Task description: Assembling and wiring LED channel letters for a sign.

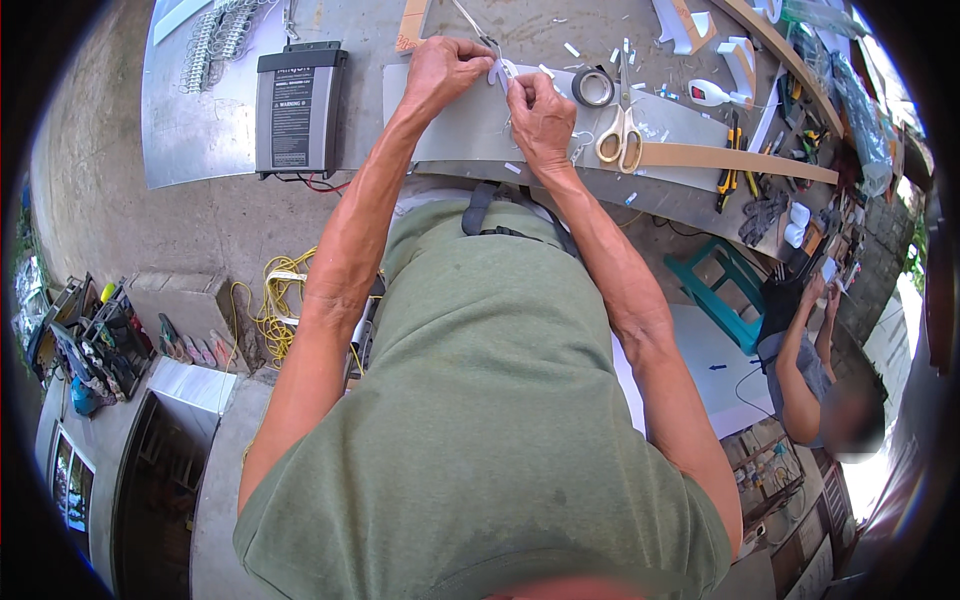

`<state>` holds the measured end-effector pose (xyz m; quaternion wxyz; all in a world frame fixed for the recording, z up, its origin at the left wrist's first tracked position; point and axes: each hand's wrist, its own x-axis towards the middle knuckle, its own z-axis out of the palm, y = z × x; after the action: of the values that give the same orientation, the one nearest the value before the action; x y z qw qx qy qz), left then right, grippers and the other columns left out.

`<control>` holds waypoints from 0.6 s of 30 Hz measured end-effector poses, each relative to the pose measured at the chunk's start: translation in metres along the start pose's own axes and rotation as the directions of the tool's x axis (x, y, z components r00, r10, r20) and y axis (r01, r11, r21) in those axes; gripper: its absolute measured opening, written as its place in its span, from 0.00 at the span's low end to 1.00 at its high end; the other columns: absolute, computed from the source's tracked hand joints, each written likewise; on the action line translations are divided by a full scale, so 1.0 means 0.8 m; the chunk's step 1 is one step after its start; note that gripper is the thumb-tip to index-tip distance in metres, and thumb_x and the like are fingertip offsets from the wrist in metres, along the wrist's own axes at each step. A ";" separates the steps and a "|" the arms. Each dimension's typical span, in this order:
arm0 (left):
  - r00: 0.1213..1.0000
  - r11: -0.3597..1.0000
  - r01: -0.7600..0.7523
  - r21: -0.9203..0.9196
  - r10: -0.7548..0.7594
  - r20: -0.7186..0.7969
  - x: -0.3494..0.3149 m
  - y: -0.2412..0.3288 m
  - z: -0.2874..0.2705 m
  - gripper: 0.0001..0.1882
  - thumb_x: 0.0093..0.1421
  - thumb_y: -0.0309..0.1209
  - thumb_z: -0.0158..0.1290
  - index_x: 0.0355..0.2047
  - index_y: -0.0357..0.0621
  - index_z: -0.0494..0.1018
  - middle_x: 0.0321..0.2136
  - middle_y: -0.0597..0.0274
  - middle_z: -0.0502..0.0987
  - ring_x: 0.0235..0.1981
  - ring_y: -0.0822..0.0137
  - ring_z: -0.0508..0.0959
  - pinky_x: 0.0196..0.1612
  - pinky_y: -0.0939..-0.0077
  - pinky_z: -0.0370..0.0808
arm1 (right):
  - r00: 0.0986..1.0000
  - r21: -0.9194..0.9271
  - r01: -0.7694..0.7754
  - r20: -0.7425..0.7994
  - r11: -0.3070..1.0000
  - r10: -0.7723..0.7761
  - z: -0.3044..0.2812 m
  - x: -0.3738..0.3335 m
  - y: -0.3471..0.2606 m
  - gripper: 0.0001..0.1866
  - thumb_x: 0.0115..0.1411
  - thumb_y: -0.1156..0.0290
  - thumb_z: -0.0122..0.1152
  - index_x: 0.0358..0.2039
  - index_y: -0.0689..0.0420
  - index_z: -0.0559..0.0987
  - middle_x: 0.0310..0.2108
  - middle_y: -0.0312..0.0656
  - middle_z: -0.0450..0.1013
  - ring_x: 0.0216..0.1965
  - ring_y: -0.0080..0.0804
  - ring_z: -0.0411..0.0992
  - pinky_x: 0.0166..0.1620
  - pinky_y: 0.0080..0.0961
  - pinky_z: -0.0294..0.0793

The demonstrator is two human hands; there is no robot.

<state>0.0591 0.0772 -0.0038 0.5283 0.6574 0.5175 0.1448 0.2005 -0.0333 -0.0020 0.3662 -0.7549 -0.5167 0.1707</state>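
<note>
Over the near part of the work table, my left hand (446, 75) is closed in a pinch, with thumb and forefinger together. My right hand (543, 118) pinches just to its right and a little lower. Between them is a small white strip (507, 69), gripped from both sides; its exact kind is too small to make out. A thin wire runs from it toward the far edge. Right of my right hand lie a roll of black tape (593, 87) and cream-handled scissors (621, 138), blades pointing away from me.
A grey-black power supply box (298, 112) with wires sits left; strings of small modules (222, 42) lie beyond it. On the right are a brown-edged strip (740, 161), a white bottle (708, 93), yellow-black cutters (731, 165) and a green stool (716, 292). Another person (800, 350) works there.
</note>
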 end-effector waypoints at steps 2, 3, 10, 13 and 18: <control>1.000 1.000 -0.009 -0.011 0.009 0.001 -0.001 -0.002 0.000 0.13 0.59 0.34 0.61 0.41 0.42 0.85 0.31 0.61 0.86 0.30 0.74 0.81 0.37 0.78 0.78 | 1.000 -0.003 -0.004 0.005 1.000 0.004 0.000 0.000 0.000 0.06 0.59 0.69 0.66 0.30 0.55 0.77 0.19 0.42 0.77 0.21 0.39 0.78 0.27 0.34 0.73; 1.000 1.000 -0.018 -0.022 0.018 0.002 -0.001 -0.003 0.000 0.13 0.59 0.33 0.60 0.41 0.42 0.85 0.32 0.61 0.86 0.30 0.74 0.81 0.37 0.78 0.78 | 1.000 -0.003 -0.004 0.005 1.000 0.004 0.000 0.000 0.000 0.06 0.59 0.69 0.66 0.30 0.55 0.77 0.19 0.42 0.77 0.21 0.39 0.78 0.27 0.34 0.73; 0.997 0.998 -0.066 0.018 0.066 -0.027 -0.005 -0.002 0.002 0.14 0.58 0.34 0.61 0.42 0.43 0.85 0.32 0.60 0.86 0.31 0.73 0.81 0.38 0.77 0.78 | 1.000 -0.008 0.002 -0.001 1.000 -0.002 0.000 -0.001 0.001 0.07 0.59 0.68 0.66 0.30 0.54 0.77 0.19 0.41 0.77 0.21 0.39 0.78 0.27 0.34 0.74; 0.992 0.993 -0.104 0.049 0.108 -0.068 -0.013 -0.001 0.008 0.14 0.53 0.36 0.62 0.39 0.46 0.86 0.31 0.55 0.85 0.31 0.63 0.84 0.40 0.71 0.80 | 1.000 -0.005 0.002 -0.006 1.000 -0.002 0.001 0.000 0.003 0.07 0.59 0.68 0.66 0.30 0.54 0.77 0.19 0.41 0.77 0.21 0.39 0.79 0.27 0.35 0.74; 0.942 0.948 -0.254 0.192 0.288 -0.172 -0.033 0.000 0.021 0.20 0.48 0.32 0.69 0.43 0.44 0.84 0.25 0.65 0.75 0.23 0.72 0.74 0.32 0.76 0.76 | 1.000 0.003 -0.017 0.006 1.000 0.016 0.001 -0.001 0.005 0.07 0.59 0.68 0.66 0.30 0.54 0.77 0.19 0.41 0.77 0.22 0.39 0.79 0.27 0.35 0.74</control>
<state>0.0604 0.0460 -0.0015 0.3923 0.7466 0.4820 0.2372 0.2023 -0.0344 -0.0058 0.3643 -0.7580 -0.5113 0.1769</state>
